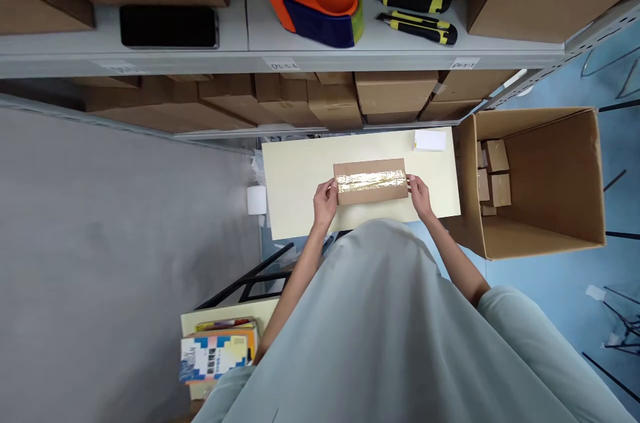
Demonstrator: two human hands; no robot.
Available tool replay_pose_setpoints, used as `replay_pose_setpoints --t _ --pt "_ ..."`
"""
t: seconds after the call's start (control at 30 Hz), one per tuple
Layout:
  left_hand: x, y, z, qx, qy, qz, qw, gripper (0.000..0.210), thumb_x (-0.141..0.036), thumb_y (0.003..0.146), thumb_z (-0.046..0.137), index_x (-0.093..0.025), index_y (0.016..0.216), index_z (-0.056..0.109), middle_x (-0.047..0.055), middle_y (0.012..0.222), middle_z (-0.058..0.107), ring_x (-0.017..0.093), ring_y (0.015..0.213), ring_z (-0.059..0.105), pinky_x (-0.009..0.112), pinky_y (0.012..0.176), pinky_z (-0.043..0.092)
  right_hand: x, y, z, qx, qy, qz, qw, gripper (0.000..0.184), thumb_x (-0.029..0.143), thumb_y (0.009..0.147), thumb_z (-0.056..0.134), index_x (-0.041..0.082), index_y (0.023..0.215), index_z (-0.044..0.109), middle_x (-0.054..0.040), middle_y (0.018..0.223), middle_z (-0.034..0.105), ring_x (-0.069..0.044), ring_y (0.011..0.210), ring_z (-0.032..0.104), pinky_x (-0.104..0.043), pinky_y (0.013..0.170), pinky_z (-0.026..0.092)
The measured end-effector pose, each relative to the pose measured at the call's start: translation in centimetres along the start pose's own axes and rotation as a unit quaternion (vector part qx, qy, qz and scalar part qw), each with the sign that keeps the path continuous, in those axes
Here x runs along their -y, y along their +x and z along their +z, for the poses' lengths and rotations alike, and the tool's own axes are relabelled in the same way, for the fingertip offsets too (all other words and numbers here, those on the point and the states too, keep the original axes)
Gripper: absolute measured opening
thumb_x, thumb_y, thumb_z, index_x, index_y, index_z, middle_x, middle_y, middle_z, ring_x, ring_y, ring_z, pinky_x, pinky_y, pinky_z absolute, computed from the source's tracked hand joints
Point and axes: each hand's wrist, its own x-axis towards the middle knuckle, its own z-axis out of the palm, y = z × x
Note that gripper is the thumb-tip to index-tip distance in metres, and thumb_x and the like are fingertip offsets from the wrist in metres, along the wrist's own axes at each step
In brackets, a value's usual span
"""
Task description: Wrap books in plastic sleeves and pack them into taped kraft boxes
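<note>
A long brown cardboard box [371,195] lies on the pale table [300,209], with shiny tape running along its top. At its left end, my left hand [325,201] is closed, thumb and fingers pinching the edge. My right hand [419,195] grips the opposite end, its fingers partly hidden behind the box's edge. The box's flaps look shut beneath the tape. Near the table's back right corner lies a small white box [430,140], apart from both hands.
A large open carton [550,183] stands right of the table, with several small boxes [499,190] inside. Across the back runs a shelf [240,63] bearing a tape dispenser [320,13], two utility knives [417,1] and a phone [169,27]. Books [217,355] lie at lower left.
</note>
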Motion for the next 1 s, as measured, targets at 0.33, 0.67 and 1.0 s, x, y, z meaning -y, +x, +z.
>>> replay_pose_setpoints --t 0.33,0.67,1.0 --pt "0.6 1.0 0.5 0.000 -0.056 0.004 0.998 0.037 -0.047 0.097 0.070 -0.017 0.118 0.070 0.015 0.127 0.069 0.022 0.105 0.071 0.040 0.100 0.059 -0.7 1.0 2.6 -0.111 -0.175 -0.054 0.977 0.066 0.076 0.098 0.051 0.017 0.122 0.068 -0.0172 0.120 0.068 -0.028 0.107 0.065 -0.043 0.097 0.056" --pt "0.0 0.8 1.4 0.007 -0.074 -0.047 0.996 0.048 -0.043 0.079 0.090 -0.022 0.108 0.057 0.008 0.113 0.068 0.022 0.106 0.068 0.038 0.098 0.057 -0.9 0.2 3.4 -0.074 -0.245 -0.075 0.964 0.074 0.073 0.105 0.044 0.015 0.147 0.062 -0.0200 0.127 0.067 -0.034 0.130 0.056 -0.050 0.116 0.046" --pt "-0.1 0.4 0.9 0.041 -0.003 -0.022 0.999 0.048 -0.049 0.093 0.075 -0.020 0.129 0.059 0.017 0.134 0.065 0.027 0.119 0.067 0.041 0.101 0.056 -0.3 0.3 2.8 -0.061 -0.206 -0.079 0.974 0.082 0.076 0.107 0.024 0.017 0.148 0.064 -0.0197 0.142 0.070 -0.034 0.137 0.058 -0.053 0.122 0.043"
